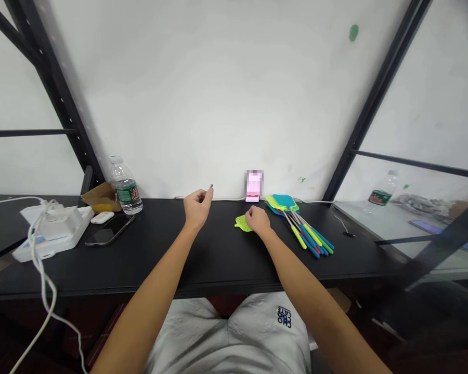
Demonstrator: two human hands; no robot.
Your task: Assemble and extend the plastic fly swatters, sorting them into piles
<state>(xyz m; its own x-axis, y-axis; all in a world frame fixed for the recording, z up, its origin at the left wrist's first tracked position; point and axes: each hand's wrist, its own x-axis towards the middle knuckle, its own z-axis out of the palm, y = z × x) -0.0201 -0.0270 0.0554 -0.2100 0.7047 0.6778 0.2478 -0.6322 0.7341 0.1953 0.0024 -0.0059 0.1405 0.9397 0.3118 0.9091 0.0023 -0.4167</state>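
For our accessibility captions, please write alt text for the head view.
A person's right hand rests on a green plastic fly swatter on a black desk, beside a pile of blue, green and yellow swatters; the raised left hand pinches a small dark object.

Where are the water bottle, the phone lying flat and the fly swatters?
water bottle (pixel 127 194), head view, on its green label
phone lying flat (pixel 109 229), head view, on its dark screen
fly swatters (pixel 284 201), head view, on a teal mesh head
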